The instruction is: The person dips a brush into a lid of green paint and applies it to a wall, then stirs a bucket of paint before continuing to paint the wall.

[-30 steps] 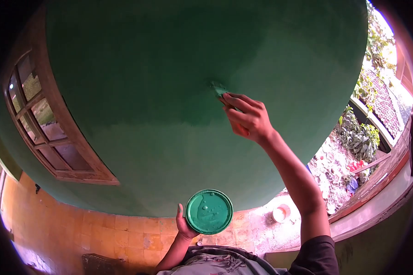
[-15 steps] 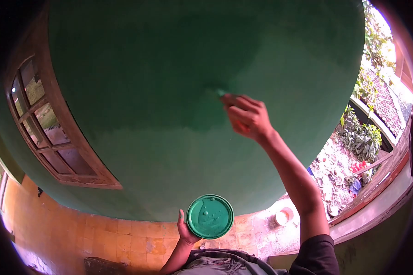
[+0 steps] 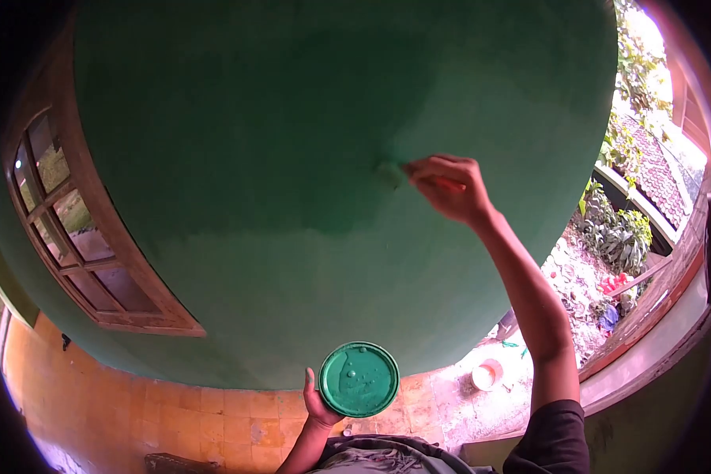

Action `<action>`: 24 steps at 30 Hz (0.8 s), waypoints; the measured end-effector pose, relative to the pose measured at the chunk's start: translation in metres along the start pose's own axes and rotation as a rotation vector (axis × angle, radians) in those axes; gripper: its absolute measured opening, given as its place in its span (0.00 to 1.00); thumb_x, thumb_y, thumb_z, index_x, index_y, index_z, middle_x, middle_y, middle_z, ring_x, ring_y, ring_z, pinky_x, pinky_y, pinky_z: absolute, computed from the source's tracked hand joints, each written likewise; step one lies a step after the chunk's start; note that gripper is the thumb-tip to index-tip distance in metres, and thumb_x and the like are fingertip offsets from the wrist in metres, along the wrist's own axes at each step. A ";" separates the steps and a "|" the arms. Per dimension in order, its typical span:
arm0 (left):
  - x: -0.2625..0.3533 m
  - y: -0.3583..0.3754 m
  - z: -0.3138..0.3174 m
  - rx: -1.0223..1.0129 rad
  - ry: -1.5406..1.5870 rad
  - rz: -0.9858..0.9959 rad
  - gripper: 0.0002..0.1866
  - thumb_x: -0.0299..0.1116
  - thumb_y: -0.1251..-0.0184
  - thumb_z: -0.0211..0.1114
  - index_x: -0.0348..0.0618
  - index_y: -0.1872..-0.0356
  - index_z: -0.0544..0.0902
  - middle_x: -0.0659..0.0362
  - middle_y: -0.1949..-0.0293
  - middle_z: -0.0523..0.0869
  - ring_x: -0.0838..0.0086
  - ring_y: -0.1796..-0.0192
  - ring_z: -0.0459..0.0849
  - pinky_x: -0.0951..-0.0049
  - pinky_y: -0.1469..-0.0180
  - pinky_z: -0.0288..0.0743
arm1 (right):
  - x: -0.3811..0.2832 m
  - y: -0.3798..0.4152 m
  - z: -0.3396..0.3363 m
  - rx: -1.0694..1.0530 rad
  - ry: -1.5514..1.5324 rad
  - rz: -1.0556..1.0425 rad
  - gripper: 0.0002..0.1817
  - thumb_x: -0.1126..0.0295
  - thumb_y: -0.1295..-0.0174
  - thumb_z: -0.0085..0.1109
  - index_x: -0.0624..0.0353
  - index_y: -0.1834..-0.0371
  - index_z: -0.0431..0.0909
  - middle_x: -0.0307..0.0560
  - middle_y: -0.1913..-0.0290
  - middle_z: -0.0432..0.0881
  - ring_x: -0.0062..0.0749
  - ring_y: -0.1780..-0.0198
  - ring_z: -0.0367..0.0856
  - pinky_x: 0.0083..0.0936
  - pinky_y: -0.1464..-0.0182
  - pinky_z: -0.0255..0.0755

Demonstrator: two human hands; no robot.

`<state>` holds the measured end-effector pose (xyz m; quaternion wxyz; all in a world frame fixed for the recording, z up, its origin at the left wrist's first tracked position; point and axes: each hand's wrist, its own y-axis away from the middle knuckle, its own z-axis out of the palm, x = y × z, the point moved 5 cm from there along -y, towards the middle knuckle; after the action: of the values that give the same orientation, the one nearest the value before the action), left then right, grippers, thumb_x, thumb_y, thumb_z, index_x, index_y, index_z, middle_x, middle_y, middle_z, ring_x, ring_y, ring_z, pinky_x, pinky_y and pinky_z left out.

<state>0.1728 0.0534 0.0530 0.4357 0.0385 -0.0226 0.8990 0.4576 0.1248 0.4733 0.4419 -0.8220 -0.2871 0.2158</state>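
My right hand point(image 3: 454, 189) is closed around a paintbrush point(image 3: 391, 171), whose bristles, blurred by motion, are against the green wall point(image 3: 292, 292). A darker green area with an uneven edge covers the wall's upper middle; paler green lies below and to the right of it. Low in the view, my left hand point(image 3: 319, 408) grips a round tub of green paint point(image 3: 359, 379) from its left side, thumb up along the rim. The fingers beneath the tub are hidden. Small bubbles or lumps show on the paint.
A wooden-framed window point(image 3: 83, 229) is set in the wall at left. Orange floor tiles point(image 3: 205, 411) run along its foot. A white bucket point(image 3: 487, 374) stands on the floor at right. Beyond a low ledge point(image 3: 648, 340) are plants point(image 3: 616, 233) and rubble.
My right hand has moved right and slightly down with the paintbrush along the wall. My left hand still holds the paint tub. The head view has shifted slightly.
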 end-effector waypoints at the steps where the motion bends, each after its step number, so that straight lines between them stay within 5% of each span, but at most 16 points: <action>1: -0.001 0.000 0.000 -0.004 0.028 0.006 0.48 0.74 0.28 0.45 0.46 0.20 0.62 0.44 0.21 0.64 0.43 0.22 0.64 0.32 0.24 0.56 | -0.016 -0.010 -0.011 0.063 0.160 -0.088 0.07 0.85 0.43 0.68 0.60 0.66 0.86 0.48 0.56 0.91 0.37 0.59 0.92 0.26 0.60 0.86; 4: -0.002 -0.002 0.003 0.001 0.041 0.001 0.49 0.75 0.29 0.45 0.47 0.20 0.62 0.45 0.21 0.63 0.43 0.22 0.63 0.31 0.24 0.56 | -0.044 -0.023 -0.027 0.373 0.479 -0.413 0.07 0.85 0.43 0.68 0.60 0.68 0.84 0.49 0.53 0.90 0.37 0.59 0.91 0.26 0.61 0.86; 6: -0.001 -0.001 0.002 0.016 0.023 -0.010 0.49 0.75 0.29 0.44 0.47 0.20 0.61 0.45 0.21 0.63 0.43 0.22 0.63 0.31 0.24 0.56 | -0.043 -0.016 -0.014 0.367 0.444 -0.374 0.08 0.85 0.43 0.66 0.59 0.70 0.82 0.48 0.54 0.90 0.36 0.60 0.91 0.29 0.62 0.86; 8: 0.001 -0.001 0.000 0.060 -0.094 0.012 0.49 0.75 0.29 0.44 0.47 0.20 0.61 0.45 0.21 0.63 0.43 0.21 0.63 0.31 0.24 0.56 | -0.036 0.005 0.023 -0.021 0.359 -0.266 0.09 0.82 0.43 0.65 0.58 0.73 0.74 0.45 0.60 0.88 0.37 0.65 0.87 0.33 0.63 0.83; 12: -0.002 0.000 0.006 0.034 -0.077 -0.004 0.49 0.75 0.29 0.44 0.47 0.20 0.62 0.45 0.21 0.63 0.43 0.22 0.63 0.31 0.24 0.56 | -0.025 0.038 0.053 -0.286 -0.009 0.117 0.06 0.82 0.43 0.64 0.58 0.71 0.78 0.46 0.65 0.87 0.35 0.67 0.86 0.33 0.63 0.82; 15: 0.000 -0.002 0.006 0.014 -0.045 -0.012 0.49 0.76 0.29 0.44 0.47 0.20 0.62 0.45 0.21 0.63 0.43 0.22 0.63 0.31 0.24 0.56 | 0.002 0.011 0.024 0.056 -0.212 0.161 0.04 0.82 0.40 0.65 0.60 0.67 0.84 0.44 0.67 0.87 0.28 0.67 0.86 0.24 0.63 0.80; 18: 0.000 -0.004 0.005 0.003 -0.011 -0.010 0.50 0.76 0.30 0.45 0.47 0.20 0.62 0.45 0.21 0.63 0.43 0.22 0.63 0.31 0.24 0.57 | -0.006 -0.027 -0.014 0.193 -0.066 0.075 0.04 0.83 0.40 0.67 0.61 0.67 0.85 0.44 0.64 0.89 0.27 0.66 0.87 0.23 0.61 0.81; 21: -0.001 -0.003 0.004 0.025 -0.054 0.000 0.50 0.76 0.30 0.45 0.47 0.20 0.62 0.45 0.21 0.63 0.42 0.22 0.63 0.31 0.24 0.57 | -0.017 -0.037 -0.036 0.688 0.002 -0.214 0.07 0.85 0.45 0.69 0.64 0.68 0.82 0.44 0.66 0.87 0.27 0.70 0.84 0.24 0.65 0.79; 24: 0.000 -0.004 -0.001 0.014 0.055 -0.016 0.50 0.76 0.30 0.45 0.47 0.20 0.62 0.44 0.21 0.63 0.42 0.22 0.63 0.31 0.24 0.57 | -0.019 -0.004 0.005 0.517 0.164 -0.214 0.07 0.86 0.46 0.68 0.64 0.69 0.80 0.45 0.69 0.85 0.29 0.73 0.82 0.26 0.69 0.77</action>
<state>0.1764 0.0558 0.0524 0.4431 0.0170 -0.0041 0.8963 0.4394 0.1167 0.4760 0.6786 -0.6619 -0.2710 0.1670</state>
